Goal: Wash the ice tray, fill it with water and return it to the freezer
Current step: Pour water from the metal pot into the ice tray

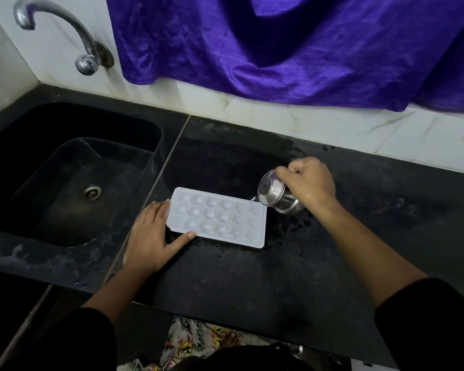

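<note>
- Your right grip [310,182] clasps a tilted steel cup [275,195] at one corner of the ice tray [217,216]: overpouring would likely flood the worktop [252,277].
- Your left grip [152,236], fingers flat, braces the ice tray against sliding.

We find bare table [279,277] right of the right hand [310,183] and nearer us than both hands. Between them lies the ice tray [217,218] (steel cup [275,195] tilted at its corner); left of the left hand [150,236], the sink [51,183].

A home kitchen: black stone counter [252,277] under the right hand [310,180], dark sink [38,170] left of the left hand [150,234], wall tap [73,30] and white tiles [332,124] beyond them.
</note>
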The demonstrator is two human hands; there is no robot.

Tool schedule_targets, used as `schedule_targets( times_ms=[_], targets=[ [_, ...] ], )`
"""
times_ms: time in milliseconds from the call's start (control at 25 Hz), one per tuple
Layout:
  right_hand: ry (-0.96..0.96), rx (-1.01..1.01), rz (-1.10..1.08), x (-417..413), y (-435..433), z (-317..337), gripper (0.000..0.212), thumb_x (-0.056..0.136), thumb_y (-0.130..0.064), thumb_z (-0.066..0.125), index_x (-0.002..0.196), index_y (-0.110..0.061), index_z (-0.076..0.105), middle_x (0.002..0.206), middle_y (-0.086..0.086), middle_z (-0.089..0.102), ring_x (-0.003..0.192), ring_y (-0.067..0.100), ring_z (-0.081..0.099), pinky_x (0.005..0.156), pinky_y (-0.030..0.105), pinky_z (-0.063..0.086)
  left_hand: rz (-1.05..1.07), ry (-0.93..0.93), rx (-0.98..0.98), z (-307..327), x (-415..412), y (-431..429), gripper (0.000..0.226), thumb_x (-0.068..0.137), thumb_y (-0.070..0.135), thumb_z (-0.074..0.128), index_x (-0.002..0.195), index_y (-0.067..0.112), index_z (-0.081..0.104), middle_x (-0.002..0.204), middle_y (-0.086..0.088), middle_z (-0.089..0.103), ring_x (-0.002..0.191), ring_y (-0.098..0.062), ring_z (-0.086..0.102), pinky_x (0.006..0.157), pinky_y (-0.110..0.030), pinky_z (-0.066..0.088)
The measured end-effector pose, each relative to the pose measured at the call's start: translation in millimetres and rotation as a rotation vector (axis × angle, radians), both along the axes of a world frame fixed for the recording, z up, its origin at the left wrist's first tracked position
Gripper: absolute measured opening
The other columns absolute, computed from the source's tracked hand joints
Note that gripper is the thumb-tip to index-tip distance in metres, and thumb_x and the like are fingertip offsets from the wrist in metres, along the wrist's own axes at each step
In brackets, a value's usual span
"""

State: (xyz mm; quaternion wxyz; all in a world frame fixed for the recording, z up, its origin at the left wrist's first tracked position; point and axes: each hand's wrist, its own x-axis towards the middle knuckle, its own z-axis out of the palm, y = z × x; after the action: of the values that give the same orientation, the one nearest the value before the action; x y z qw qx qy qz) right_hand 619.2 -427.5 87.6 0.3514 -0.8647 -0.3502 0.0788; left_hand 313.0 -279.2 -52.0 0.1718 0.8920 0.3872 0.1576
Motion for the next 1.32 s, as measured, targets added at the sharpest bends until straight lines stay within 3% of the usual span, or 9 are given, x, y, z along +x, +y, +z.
schedule_targets(
  times_ms=[200,320,400,520,640,840,960,1080,1320],
  targets=[
    [-0.11,-0.046,0.0,-0.4,6.5,1.8,0.049,0.085,-0.032,0.069,0.048,-0.013,0.043,0.042,-0.006,0.039,0.044,0.015,0.039,0.049,0.029,0.036,0.001,-0.002,-0.009,-1.1,-1.0,1.9,0.098,0.085,0.083,0.049,0.158,0.018,0.036,0.157,-0.006,0.045,0.148,-0.026,0.035,0.121,-0.048,0.032],
    [0.194,0.144,-0.047,13.4,-2.5,-1.6,0.047,0.083,-0.032,0.073,0.052,-0.006,0.049,0.051,0.004,0.044,0.05,0.018,0.042,0.055,0.033,0.038,0.0,-0.009,-0.017,-3.9,-1.5,3.4,0.1,0.084,0.086,0.048,0.158,0.019,0.036,0.158,-0.005,0.044,0.15,-0.025,0.034,0.123,-0.047,0.031],
    [0.443,0.312,-0.112,14.7,-12.3,-0.5,0.035,0.087,-0.023,0.074,0.064,-0.002,0.06,0.055,0.005,0.047,0.049,0.014,0.043,0.053,0.028,0.036,0.0,-0.011,-0.015,-5.6,-1.6,4.0,0.101,0.084,0.087,0.047,0.158,0.019,0.037,0.158,-0.004,0.044,0.15,-0.025,0.033,0.123,-0.046,0.03],
    [0.707,0.493,-0.175,12.5,-21.4,4.5,0.022,0.094,-0.018,0.067,0.072,-0.014,0.066,0.049,-0.008,0.045,0.041,0.005,0.035,0.04,0.021,0.025,0.002,-0.009,-0.007,-5.7,-0.9,4.2,0.101,0.084,0.086,0.047,0.157,0.018,0.037,0.158,-0.005,0.045,0.15,-0.025,0.034,0.123,-0.046,0.029],
    [0.819,0.63,-0.15,11.8,-16.4,14.8,0.024,0.095,-0.02,0.064,0.071,-0.02,0.065,0.048,-0.009,0.042,0.04,0.005,0.029,0.037,0.02,0.021,0.0,-0.008,0.003,-4.7,-0.1,2.9,0.099,0.085,0.085,0.047,0.157,0.018,0.036,0.158,-0.005,0.045,0.149,-0.024,0.034,0.123,-0.046,0.028],
    [0.532,0.439,-0.095,8.2,8.3,18.4,0.026,0.09,-0.019,0.072,0.076,0.003,0.068,0.055,0.0,0.05,0.046,0.006,0.042,0.047,0.021,0.034,0.001,0.002,0.011,-4.4,0.5,3.0,0.1,0.085,0.085,0.048,0.157,0.017,0.037,0.157,-0.006,0.046,0.148,-0.026,0.035,0.122,-0.046,0.03],
    [0.224,0.177,0.031,4.5,21.1,9.4,0.044,0.084,-0.028,0.073,0.05,-0.012,0.051,0.049,-0.001,0.042,0.047,0.013,0.038,0.055,0.032,0.037,0.001,0.004,0.006,-5.3,0.1,3.1,0.102,0.085,0.087,0.046,0.157,0.017,0.037,0.158,-0.006,0.045,0.149,-0.026,0.035,0.123,-0.047,0.03],
    [-0.073,-0.058,0.095,-8.3,32.0,6.4,0.051,0.084,-0.033,0.069,0.047,-0.014,0.039,0.042,-0.006,0.036,0.042,0.014,0.036,0.051,0.032,0.039,-0.004,-0.008,0.002,-4.9,-0.1,3.0,0.102,0.085,0.088,0.044,0.158,0.018,0.037,0.158,-0.005,0.045,0.149,-0.025,0.035,0.123,-0.047,0.03],
    [-0.206,-0.105,0.1,-17.6,39.4,7.3,0.048,0.086,-0.035,0.066,0.05,-0.014,0.042,0.044,-0.004,0.04,0.042,0.014,0.04,0.049,0.028,0.037,-0.004,-0.007,0.01,-5.7,-0.8,3.2,0.1,0.086,0.086,0.047,0.158,0.017,0.037,0.158,-0.004,0.045,0.149,-0.024,0.034,0.123,-0.045,0.029]
  ],
)
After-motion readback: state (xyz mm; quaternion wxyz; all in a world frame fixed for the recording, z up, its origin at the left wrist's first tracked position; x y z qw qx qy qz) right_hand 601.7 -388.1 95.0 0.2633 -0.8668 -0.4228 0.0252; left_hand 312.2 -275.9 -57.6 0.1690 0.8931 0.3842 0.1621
